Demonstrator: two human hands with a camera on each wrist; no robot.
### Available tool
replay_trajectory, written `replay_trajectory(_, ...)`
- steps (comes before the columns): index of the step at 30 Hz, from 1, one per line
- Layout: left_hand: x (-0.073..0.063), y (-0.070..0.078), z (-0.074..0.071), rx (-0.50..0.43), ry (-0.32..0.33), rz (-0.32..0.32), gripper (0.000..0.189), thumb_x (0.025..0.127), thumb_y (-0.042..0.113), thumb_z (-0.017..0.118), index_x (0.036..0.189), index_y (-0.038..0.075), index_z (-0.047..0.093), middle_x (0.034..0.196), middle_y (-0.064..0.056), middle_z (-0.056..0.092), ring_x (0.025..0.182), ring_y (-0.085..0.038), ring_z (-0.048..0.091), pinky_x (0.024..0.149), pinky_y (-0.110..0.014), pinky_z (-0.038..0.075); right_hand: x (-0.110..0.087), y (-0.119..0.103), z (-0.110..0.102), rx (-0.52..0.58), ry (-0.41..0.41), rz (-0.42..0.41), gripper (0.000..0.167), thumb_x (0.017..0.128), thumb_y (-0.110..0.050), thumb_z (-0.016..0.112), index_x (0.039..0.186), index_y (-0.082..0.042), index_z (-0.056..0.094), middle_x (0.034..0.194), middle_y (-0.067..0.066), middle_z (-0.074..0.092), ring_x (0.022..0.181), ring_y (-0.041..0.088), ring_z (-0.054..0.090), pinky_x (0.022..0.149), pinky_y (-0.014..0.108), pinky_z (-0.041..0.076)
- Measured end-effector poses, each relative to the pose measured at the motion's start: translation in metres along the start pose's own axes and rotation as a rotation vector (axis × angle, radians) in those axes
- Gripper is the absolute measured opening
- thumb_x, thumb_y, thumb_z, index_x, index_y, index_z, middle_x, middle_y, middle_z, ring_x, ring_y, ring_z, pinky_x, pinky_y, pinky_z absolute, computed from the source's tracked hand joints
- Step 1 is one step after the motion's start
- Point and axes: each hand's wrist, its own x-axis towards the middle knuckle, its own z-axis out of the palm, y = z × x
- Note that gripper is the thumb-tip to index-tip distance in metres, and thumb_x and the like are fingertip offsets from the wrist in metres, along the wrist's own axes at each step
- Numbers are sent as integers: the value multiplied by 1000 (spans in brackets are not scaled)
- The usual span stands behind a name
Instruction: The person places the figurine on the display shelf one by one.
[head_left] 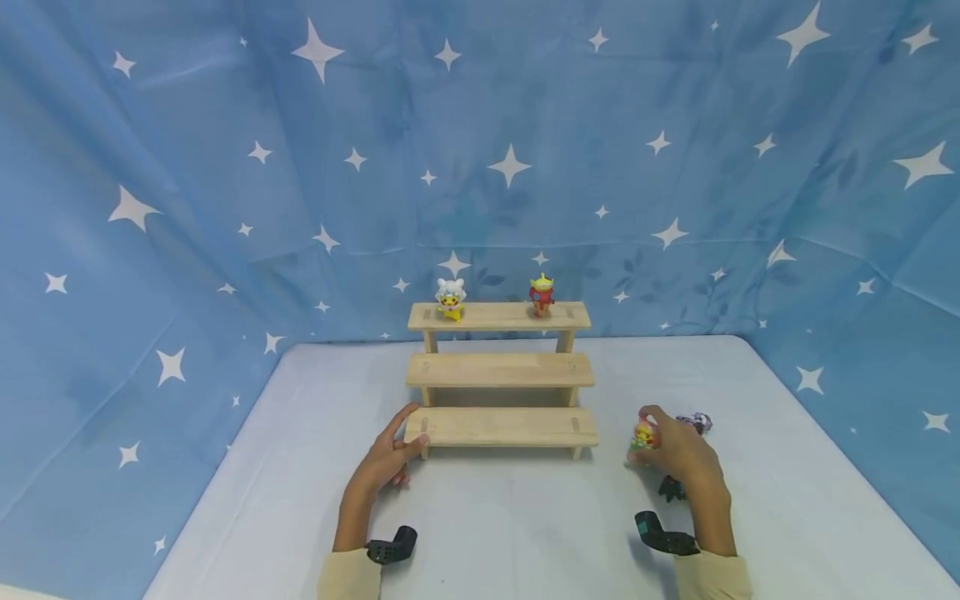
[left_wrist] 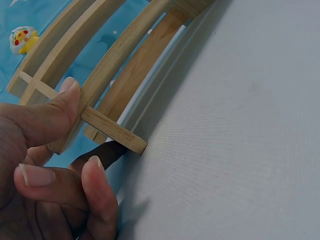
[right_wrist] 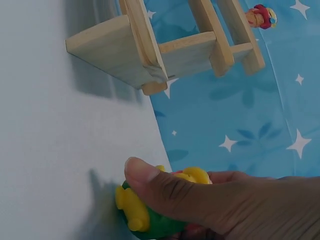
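Note:
A three-tier wooden display stand point(head_left: 501, 427) stands on the white table. At the left end of its lowest tier my left hand point(head_left: 384, 461) grips the board, thumb on top; in the left wrist view the thumb point(left_wrist: 67, 102) lies against the wood. To the right of the stand, my right hand point(head_left: 684, 450) pinches a small yellow, green and pink figurine point(head_left: 643, 435) between thumb and fingers. In the right wrist view the figurine's point(right_wrist: 155, 223) green and yellow part shows below the thumb, the rest covered by the hand.
The top tier bears a white-hooded yellow figurine point(head_left: 451, 302) at left and a red-clad figurine point(head_left: 542, 297) at right. Beside my right hand lie a purple-and-white figurine point(head_left: 701, 422) and a dark one point(head_left: 671, 489), both partly hidden. A blue starry curtain point(head_left: 480, 125) hangs behind.

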Motion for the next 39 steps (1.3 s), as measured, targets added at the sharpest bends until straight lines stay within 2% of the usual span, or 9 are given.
replay_trajectory(5,0,-2,-1,-3,-7,9,72,92,26,68,153,28,30,48,4,37,38,-10,34,44,-25,41,5,-1,7,11,-26,-12,70,80,-33,80,137,-10,45,115,30,61,91,37,62,71,54,50)
replay_trajectory(8,1,-3,-2,-10,-9,10,72,92,27,68,153,29,29,49,5,37,39,-9,34,45,-25,41,7,0,10,10,-6,-27,68,81,-33,79,137,-9,47,118,31,61,95,40,62,75,57,49)
replay_trajectory(15,1,-3,-2,-15,-6,-1,72,91,28,69,153,30,31,51,5,38,40,-9,34,45,-25,42,5,6,7,56,46,-55,64,84,-25,76,137,-5,47,112,30,62,86,32,60,67,45,50)
replay_trajectory(20,1,-2,-2,-16,-6,10,72,92,27,69,152,29,31,49,4,38,38,-10,35,45,-26,41,6,5,3,100,123,-92,62,87,-23,72,139,-4,44,113,30,61,87,34,59,68,45,50)
replay_trajectory(26,3,-3,-1,-16,-12,4,71,92,28,68,153,31,31,47,6,37,38,-8,35,45,-25,42,5,-3,-3,284,149,-25,71,90,-19,70,145,3,32,110,29,60,84,30,61,64,37,48)
replay_trajectory(30,2,-4,0,-8,-14,13,71,93,28,67,153,29,30,48,5,37,37,-8,35,44,-25,42,4,-8,-5,426,197,46,78,91,-22,70,147,7,23,115,33,62,88,34,70,86,49,49)
replay_trajectory(33,3,-5,0,-7,-6,3,71,92,29,68,152,31,31,50,5,39,38,-9,34,45,-25,42,7,-13,-7,548,222,85,84,91,-31,70,149,4,21,127,31,58,91,20,73,99,43,48)
replay_trajectory(36,4,-6,0,-10,3,-10,72,91,31,70,152,33,32,51,5,39,40,-9,33,46,-25,43,9,-19,-10,677,221,80,87,90,-38,70,150,3,23,136,27,53,85,-4,67,82,25,57)
replay_trajectory(39,5,-6,-1,-8,6,-10,73,90,31,70,152,33,32,51,5,38,40,-9,33,46,-25,43,12,-26,-12,766,208,29,83,90,-37,71,148,3,27,136,28,51,83,-14,59,75,16,55)
